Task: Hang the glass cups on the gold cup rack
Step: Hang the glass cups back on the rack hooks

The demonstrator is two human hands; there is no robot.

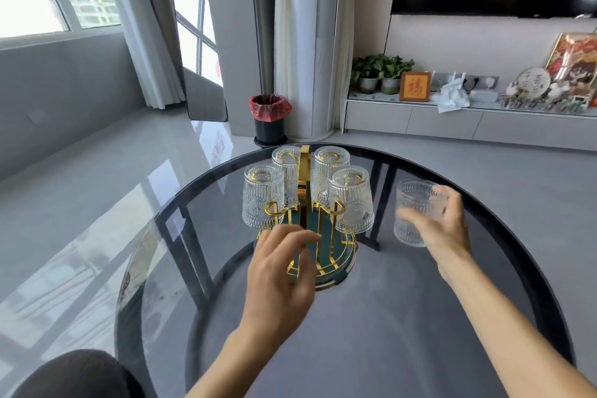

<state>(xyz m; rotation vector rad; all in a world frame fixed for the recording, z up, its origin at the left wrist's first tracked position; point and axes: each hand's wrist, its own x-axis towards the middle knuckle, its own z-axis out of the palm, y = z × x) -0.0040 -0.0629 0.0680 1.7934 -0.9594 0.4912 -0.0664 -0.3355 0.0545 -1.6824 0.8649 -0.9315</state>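
The gold cup rack (305, 178) stands on a round green base in the middle of the glass table. Several ribbed glass cups hang upside down on its hooks, among them one at front left (262, 195) and one at front right (352, 200). Two near hooks of the rack are bare. My right hand (442, 229) grips another ribbed glass cup (415, 210), upright, to the right of the rack above the table. My left hand (279, 271) hovers in front of the rack base, fingers spread, holding nothing.
The round dark glass table (484, 284) has a black rim and a frame visible beneath. Beyond it lie a glossy grey floor, a black bin with a red bag (269, 116), and a white TV cabinet (452, 121) with plants and ornaments. A dark knee (80, 375) shows at bottom left.
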